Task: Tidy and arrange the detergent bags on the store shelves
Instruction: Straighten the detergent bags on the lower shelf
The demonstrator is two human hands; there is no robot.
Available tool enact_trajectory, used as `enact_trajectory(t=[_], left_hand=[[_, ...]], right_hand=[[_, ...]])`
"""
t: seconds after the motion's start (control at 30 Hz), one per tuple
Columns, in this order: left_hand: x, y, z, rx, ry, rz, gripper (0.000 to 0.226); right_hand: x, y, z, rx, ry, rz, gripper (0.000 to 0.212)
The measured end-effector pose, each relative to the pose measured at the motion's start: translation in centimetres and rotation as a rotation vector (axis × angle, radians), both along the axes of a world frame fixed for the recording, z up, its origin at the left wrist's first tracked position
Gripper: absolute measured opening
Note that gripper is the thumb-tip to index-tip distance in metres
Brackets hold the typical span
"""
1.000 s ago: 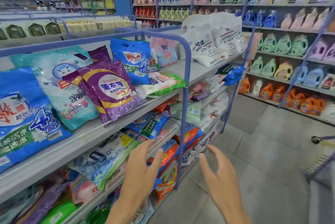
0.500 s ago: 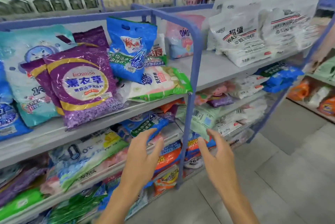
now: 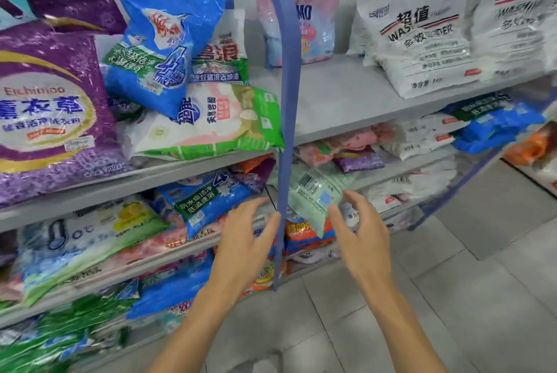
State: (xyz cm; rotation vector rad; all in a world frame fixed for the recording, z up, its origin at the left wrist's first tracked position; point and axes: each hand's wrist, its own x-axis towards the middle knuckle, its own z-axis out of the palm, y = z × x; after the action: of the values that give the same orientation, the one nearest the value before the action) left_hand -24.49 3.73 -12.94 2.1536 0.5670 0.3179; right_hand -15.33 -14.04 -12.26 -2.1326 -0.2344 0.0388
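A pale green detergent bag (image 3: pixel 316 194) hangs over the edge of the second shelf, just right of the blue shelf post (image 3: pixel 287 131). My right hand (image 3: pixel 358 234) reaches up beside its lower right corner, fingers loosely spread, close to it but apparently not gripping. My left hand (image 3: pixel 244 237) is left of the post, fingers straight, below a blue bag (image 3: pixel 208 197) on the same shelf. On the top shelf (image 3: pixel 346 95) lie a purple bag (image 3: pixel 51 107), a tilted blue bag (image 3: pixel 162 37), a flat green-and-white bag (image 3: pixel 211 119), a pink bag (image 3: pixel 313 19) and white bags (image 3: pixel 422 37).
Lower shelves (image 3: pixel 150 255) hold several jumbled bags in green, blue, orange and white. A blue bag (image 3: pixel 494 122) sticks out of the second shelf at the right. Grey tiled floor (image 3: pixel 452 297) lies to the right of the rack. Orange bottles (image 3: pixel 533 146) show at the far right.
I have come closer to the rack and the view has dropped. Both hands have risen toward the second shelf, the right one nearing the pale green bag.
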Motion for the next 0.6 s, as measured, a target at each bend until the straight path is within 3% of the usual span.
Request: enact_trajectory(t=[0.3,0.6], left_hand=[[-1.0,-6.3,-0.3,-0.002,0.010,0.295,0.041],[-2.1,-12.7,-1.0,0.011,-0.003,0.435,0.042]], right_hand=[[3.4,-3.4,-0.7,-0.045,0.059,0.300,0.044],[4.5,-8.7,-2.5,-0.018,0.117,0.423,0.046]])
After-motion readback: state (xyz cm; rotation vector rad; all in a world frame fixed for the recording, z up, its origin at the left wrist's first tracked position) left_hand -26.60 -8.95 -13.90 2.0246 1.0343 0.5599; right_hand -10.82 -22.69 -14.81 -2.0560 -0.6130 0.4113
